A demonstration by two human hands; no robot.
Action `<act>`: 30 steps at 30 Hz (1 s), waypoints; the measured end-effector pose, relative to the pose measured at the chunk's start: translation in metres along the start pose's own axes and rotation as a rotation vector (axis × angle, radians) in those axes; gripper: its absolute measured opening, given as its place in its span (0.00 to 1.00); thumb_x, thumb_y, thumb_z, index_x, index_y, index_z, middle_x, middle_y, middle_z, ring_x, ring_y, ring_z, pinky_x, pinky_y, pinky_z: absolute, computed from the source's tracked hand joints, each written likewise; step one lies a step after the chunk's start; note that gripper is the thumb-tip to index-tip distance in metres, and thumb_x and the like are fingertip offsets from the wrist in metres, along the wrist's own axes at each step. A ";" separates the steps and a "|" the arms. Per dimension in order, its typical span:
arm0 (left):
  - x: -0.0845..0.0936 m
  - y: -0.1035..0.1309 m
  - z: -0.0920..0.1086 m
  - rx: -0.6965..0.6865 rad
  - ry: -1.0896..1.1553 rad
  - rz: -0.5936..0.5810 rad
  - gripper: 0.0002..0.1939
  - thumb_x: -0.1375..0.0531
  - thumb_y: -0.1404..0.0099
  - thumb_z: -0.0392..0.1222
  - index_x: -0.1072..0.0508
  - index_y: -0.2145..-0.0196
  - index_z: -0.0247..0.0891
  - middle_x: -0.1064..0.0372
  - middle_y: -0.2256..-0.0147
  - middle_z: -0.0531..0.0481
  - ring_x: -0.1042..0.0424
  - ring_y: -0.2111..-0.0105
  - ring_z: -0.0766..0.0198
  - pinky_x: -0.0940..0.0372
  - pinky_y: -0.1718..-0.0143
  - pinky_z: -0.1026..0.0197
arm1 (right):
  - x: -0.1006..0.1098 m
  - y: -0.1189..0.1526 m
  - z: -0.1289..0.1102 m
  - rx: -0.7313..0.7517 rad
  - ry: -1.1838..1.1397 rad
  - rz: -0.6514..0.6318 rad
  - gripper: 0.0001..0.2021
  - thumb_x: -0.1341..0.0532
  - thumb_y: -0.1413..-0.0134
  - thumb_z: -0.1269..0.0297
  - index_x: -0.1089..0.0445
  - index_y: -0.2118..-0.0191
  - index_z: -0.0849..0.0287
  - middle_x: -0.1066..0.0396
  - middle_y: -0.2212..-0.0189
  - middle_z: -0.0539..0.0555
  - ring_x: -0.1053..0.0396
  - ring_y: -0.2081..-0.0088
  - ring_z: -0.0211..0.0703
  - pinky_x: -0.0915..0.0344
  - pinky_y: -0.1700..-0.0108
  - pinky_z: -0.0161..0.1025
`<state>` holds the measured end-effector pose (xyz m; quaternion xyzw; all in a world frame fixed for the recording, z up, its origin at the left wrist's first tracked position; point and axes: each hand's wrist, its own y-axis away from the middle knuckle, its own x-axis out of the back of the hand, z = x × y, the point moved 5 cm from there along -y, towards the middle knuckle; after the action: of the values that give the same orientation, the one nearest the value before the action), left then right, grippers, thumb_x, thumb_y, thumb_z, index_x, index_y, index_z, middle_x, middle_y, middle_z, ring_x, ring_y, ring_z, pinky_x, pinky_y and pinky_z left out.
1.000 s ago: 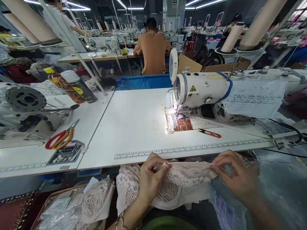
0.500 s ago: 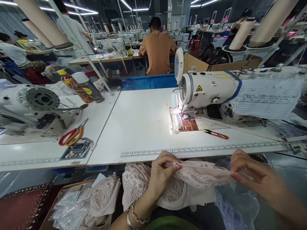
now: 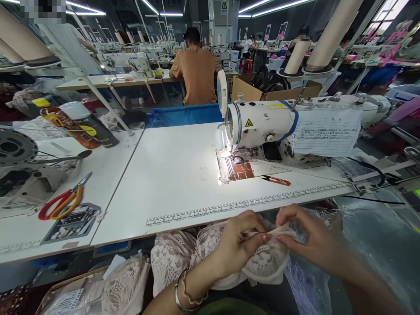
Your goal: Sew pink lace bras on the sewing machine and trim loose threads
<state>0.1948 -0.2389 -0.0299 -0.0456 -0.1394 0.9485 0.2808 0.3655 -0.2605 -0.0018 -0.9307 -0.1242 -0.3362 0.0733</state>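
Note:
A pale pink lace bra [image 3: 175, 258] hangs over my lap, just in front of the table edge. My left hand [image 3: 241, 240] pinches its upper edge between thumb and fingers. Close beside it, my right hand [image 3: 308, 234] is closed on the same edge, the fingertips of both hands almost meeting. Folded lace covers part of my left fingers. Behind the hands stands a white sewing machine [image 3: 262, 124] with its lamp lit over the needle plate. Orange thread snips [image 3: 276, 180] lie in front of the machine.
A ruler strip [image 3: 243, 204] runs along the front of the white table [image 3: 167, 175]. At left are scissors [image 3: 65, 203], a spray can [image 3: 90, 124] and a bottle [image 3: 62, 122]. A box of lace pieces [image 3: 123, 284] sits low left. A person in a brown shirt [image 3: 198, 78] sits ahead.
My right hand has come in from the right to meet my left, and the stretched lace edge between them has bunched up. The view has turned a little to the right.

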 end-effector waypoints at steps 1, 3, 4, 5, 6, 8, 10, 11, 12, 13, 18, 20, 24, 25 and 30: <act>0.001 0.000 -0.001 0.005 0.003 -0.002 0.12 0.37 0.30 0.41 0.27 0.72 0.36 0.32 0.70 0.50 0.33 0.67 0.65 0.40 0.63 0.64 | 0.004 0.002 0.004 0.009 -0.041 0.018 0.06 0.38 0.37 0.56 0.35 0.61 0.50 0.31 0.67 0.49 0.30 0.66 0.42 0.33 0.66 0.37; 0.003 -0.001 -0.001 0.013 0.007 -0.007 0.13 0.37 0.30 0.42 0.28 0.72 0.36 0.33 0.70 0.50 0.33 0.67 0.65 0.40 0.63 0.64 | 0.011 0.003 0.008 0.046 -0.090 0.006 0.08 0.37 0.37 0.56 0.35 0.64 0.51 0.30 0.66 0.50 0.29 0.64 0.43 0.32 0.62 0.38; 0.004 -0.002 0.000 0.017 0.005 -0.008 0.13 0.37 0.30 0.43 0.28 0.72 0.36 0.33 0.70 0.51 0.34 0.67 0.65 0.40 0.63 0.64 | 0.012 0.003 0.008 0.060 -0.091 -0.021 0.08 0.36 0.38 0.56 0.34 0.65 0.51 0.29 0.65 0.50 0.28 0.63 0.44 0.32 0.61 0.39; 0.004 -0.002 0.000 0.018 0.003 -0.007 0.14 0.37 0.30 0.43 0.28 0.73 0.36 0.33 0.71 0.51 0.34 0.67 0.65 0.41 0.64 0.64 | 0.014 0.002 0.008 0.070 -0.079 -0.051 0.08 0.36 0.38 0.57 0.33 0.66 0.51 0.28 0.64 0.50 0.28 0.61 0.44 0.32 0.60 0.39; 0.004 -0.003 0.001 0.020 0.002 -0.007 0.14 0.37 0.30 0.44 0.28 0.73 0.36 0.33 0.71 0.51 0.34 0.68 0.65 0.41 0.64 0.64 | 0.015 0.001 0.007 0.079 -0.064 -0.076 0.08 0.35 0.39 0.57 0.32 0.66 0.51 0.27 0.64 0.51 0.28 0.60 0.45 0.32 0.59 0.40; 0.004 -0.004 0.001 0.023 -0.001 -0.009 0.14 0.37 0.30 0.44 0.28 0.73 0.36 0.33 0.71 0.51 0.34 0.68 0.65 0.40 0.64 0.64 | 0.016 -0.001 0.004 0.096 -0.057 -0.105 0.06 0.34 0.39 0.57 0.29 0.65 0.51 0.26 0.62 0.52 0.28 0.58 0.46 0.32 0.57 0.41; 0.003 -0.005 0.002 0.023 0.001 -0.011 0.14 0.37 0.30 0.45 0.28 0.72 0.37 0.33 0.71 0.50 0.33 0.67 0.64 0.40 0.63 0.64 | 0.017 -0.003 0.003 0.116 -0.094 -0.116 0.06 0.35 0.38 0.58 0.28 0.65 0.51 0.25 0.61 0.53 0.27 0.58 0.47 0.31 0.58 0.41; 0.002 -0.005 0.003 0.023 0.006 -0.010 0.14 0.37 0.30 0.45 0.27 0.72 0.37 0.32 0.70 0.50 0.33 0.67 0.64 0.39 0.62 0.63 | 0.018 -0.004 0.004 0.125 -0.123 -0.110 0.06 0.36 0.38 0.58 0.28 0.66 0.52 0.25 0.61 0.53 0.27 0.58 0.46 0.31 0.58 0.41; 0.001 -0.006 0.003 0.023 0.014 -0.011 0.14 0.37 0.30 0.46 0.27 0.72 0.36 0.31 0.69 0.49 0.32 0.66 0.63 0.38 0.61 0.63 | 0.020 -0.005 0.004 0.131 -0.157 -0.095 0.07 0.36 0.37 0.58 0.27 0.67 0.52 0.25 0.62 0.54 0.27 0.59 0.46 0.31 0.58 0.41; 0.001 -0.006 0.004 0.026 0.026 -0.014 0.15 0.37 0.31 0.46 0.27 0.72 0.36 0.30 0.68 0.48 0.31 0.65 0.63 0.38 0.60 0.62 | 0.021 -0.006 0.004 0.131 -0.193 -0.074 0.08 0.36 0.37 0.58 0.27 0.67 0.53 0.26 0.63 0.54 0.27 0.60 0.46 0.31 0.59 0.41; -0.004 -0.008 0.004 0.108 0.062 -0.037 0.17 0.38 0.31 0.51 0.28 0.72 0.36 0.27 0.67 0.46 0.30 0.66 0.62 0.37 0.62 0.62 | 0.026 -0.008 0.004 0.072 -0.329 0.010 0.12 0.37 0.37 0.54 0.29 0.69 0.55 0.27 0.67 0.54 0.28 0.64 0.45 0.32 0.63 0.40; -0.005 -0.008 0.003 0.129 0.038 -0.037 0.17 0.38 0.30 0.50 0.28 0.71 0.36 0.27 0.68 0.46 0.31 0.68 0.63 0.39 0.64 0.63 | 0.026 -0.008 0.003 0.049 -0.348 0.041 0.14 0.37 0.37 0.52 0.31 0.70 0.55 0.27 0.69 0.54 0.28 0.66 0.44 0.32 0.65 0.40; -0.006 -0.008 0.000 0.142 -0.001 -0.033 0.14 0.39 0.31 0.47 0.29 0.71 0.36 0.28 0.69 0.48 0.33 0.69 0.64 0.40 0.65 0.64 | 0.027 -0.006 0.004 0.022 -0.369 0.085 0.15 0.35 0.39 0.53 0.34 0.72 0.55 0.27 0.69 0.53 0.27 0.65 0.45 0.30 0.63 0.40; -0.006 -0.009 0.000 0.146 0.001 -0.034 0.14 0.39 0.31 0.46 0.29 0.72 0.36 0.28 0.69 0.48 0.33 0.69 0.65 0.40 0.65 0.64 | 0.027 -0.005 0.004 0.014 -0.377 0.088 0.15 0.35 0.38 0.53 0.34 0.72 0.55 0.28 0.68 0.53 0.27 0.64 0.45 0.30 0.63 0.40; -0.005 -0.015 0.005 0.169 0.002 -0.053 0.12 0.41 0.32 0.41 0.31 0.73 0.36 0.28 0.69 0.48 0.32 0.68 0.65 0.39 0.65 0.65 | 0.029 -0.003 -0.003 0.010 -0.351 0.108 0.14 0.37 0.37 0.56 0.36 0.72 0.54 0.31 0.70 0.51 0.32 0.70 0.39 0.33 0.69 0.36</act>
<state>0.2061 -0.2311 -0.0209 -0.0192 -0.0598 0.9491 0.3088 0.3850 -0.2531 0.0192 -0.9800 -0.0866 -0.1636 0.0731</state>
